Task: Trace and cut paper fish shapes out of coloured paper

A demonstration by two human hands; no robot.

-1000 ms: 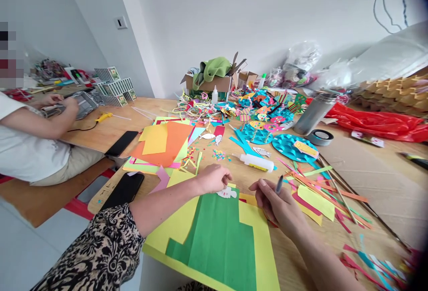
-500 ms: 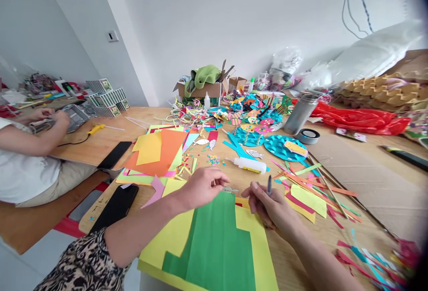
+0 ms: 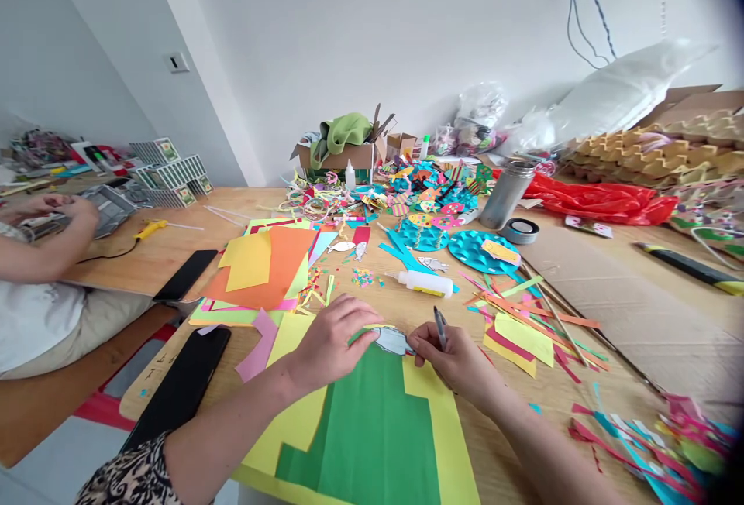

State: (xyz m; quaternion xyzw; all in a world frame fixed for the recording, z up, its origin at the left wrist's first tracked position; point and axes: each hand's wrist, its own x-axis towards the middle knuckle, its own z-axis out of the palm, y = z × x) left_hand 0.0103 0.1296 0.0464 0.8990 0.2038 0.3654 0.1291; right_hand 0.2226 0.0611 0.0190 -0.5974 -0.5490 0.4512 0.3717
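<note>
A small white paper fish cutout (image 3: 391,340) lies at the top edge of the green paper (image 3: 377,420), which rests on yellow paper (image 3: 453,451). The fingers of my left hand (image 3: 334,338) pinch the fish's left end. At its right end, the fingertips of my right hand (image 3: 450,354) grip the cutout too, while a dark pen (image 3: 440,327) sticks up between thumb and forefinger. Just beyond lies a white glue bottle (image 3: 427,283) on its side. More paper fish (image 3: 433,264) are scattered behind it.
Orange paper (image 3: 284,257) tops a stack at left, near a black phone (image 3: 186,275). Blue egg-tray discs (image 3: 482,253), a steel flask (image 3: 508,195) and paper strips (image 3: 540,311) lie right. A co-worker's hands (image 3: 63,211) work at far left.
Both hands have come together on the paper fish, which now shows between them over the green paper's top edge. The view has turned slightly right.
</note>
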